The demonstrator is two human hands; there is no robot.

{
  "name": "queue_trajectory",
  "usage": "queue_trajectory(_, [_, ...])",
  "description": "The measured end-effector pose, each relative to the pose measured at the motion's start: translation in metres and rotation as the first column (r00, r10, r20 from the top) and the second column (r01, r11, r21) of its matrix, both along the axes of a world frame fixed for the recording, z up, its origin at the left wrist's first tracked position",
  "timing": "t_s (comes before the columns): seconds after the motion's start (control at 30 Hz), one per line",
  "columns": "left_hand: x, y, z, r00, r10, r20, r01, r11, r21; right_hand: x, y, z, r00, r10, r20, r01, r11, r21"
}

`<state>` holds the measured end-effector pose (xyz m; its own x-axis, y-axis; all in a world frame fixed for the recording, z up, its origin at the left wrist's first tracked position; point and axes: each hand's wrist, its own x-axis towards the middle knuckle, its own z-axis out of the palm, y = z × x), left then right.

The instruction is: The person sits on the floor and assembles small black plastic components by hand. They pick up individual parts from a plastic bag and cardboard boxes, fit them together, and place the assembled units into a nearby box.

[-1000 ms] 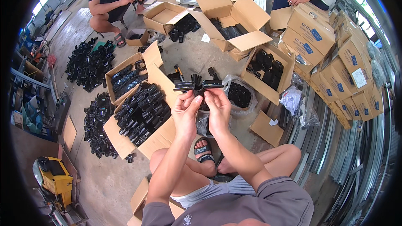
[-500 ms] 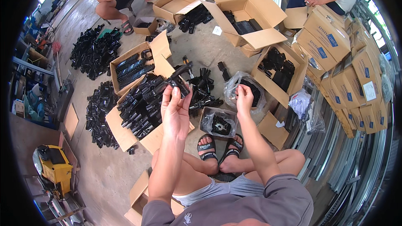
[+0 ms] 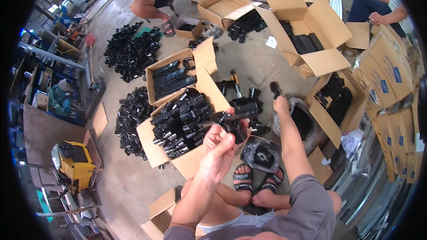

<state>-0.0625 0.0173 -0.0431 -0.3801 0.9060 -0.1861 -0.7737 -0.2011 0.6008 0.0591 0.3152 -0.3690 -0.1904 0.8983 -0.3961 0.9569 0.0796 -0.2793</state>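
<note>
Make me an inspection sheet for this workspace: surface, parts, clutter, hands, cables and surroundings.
Surface: grey floor, worked on directly.
Parts: black pieces fill an open carton; a loose black heap lies on the floor.
Clutter: white scrap, crumpled clear plastic.
Hands: left hand holds a black part; right hand is at a dark piece, grip unclear.
Cables: none clearly made out.
Surroundings: yellow machine left, stacked cartons right, other people nearby.

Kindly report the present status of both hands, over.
Left hand holds black part. Right hand at another black piece, grip unclear. Clear plastic bag close by.
</note>
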Motion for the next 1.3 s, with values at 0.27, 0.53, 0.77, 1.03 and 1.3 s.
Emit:
queue_trajectory(0.27, [-0.002,0.004,-0.009,0.993,0.076,-0.091,-0.098,0.962,-0.257,-0.009,0.021,-0.003,0.979,-0.19,0.081,0.198,0.974,-0.107])
queue_trajectory(0.53, [0.005,-0.006,0.006,0.956,0.138,-0.261,-0.211,0.938,-0.277,-0.026,0.018,-0.005,0.979,-0.204,-0.029,0.192,0.955,-0.228])
queue_trajectory(0.77, [0.0,-0.001,-0.002,0.943,0.075,-0.323,-0.163,0.953,-0.254,0.014,-0.042,0.084,0.148,-0.711,-0.687,-0.247,0.646,-0.722])
queue_trajectory(1.03, [0.022,-0.012,0.009,0.85,-0.231,-0.474,0.115,0.959,-0.26,0.106,-0.16,0.335,0.288,0.183,-0.94,-0.333,0.939,0.081])
queue_trajectory(1.3, [0.031,-0.033,0.007,0.797,-0.289,-0.531,0.195,0.954,-0.226,0.117,-0.214,0.38,0.542,0.58,-0.608,-0.474,0.809,0.348])
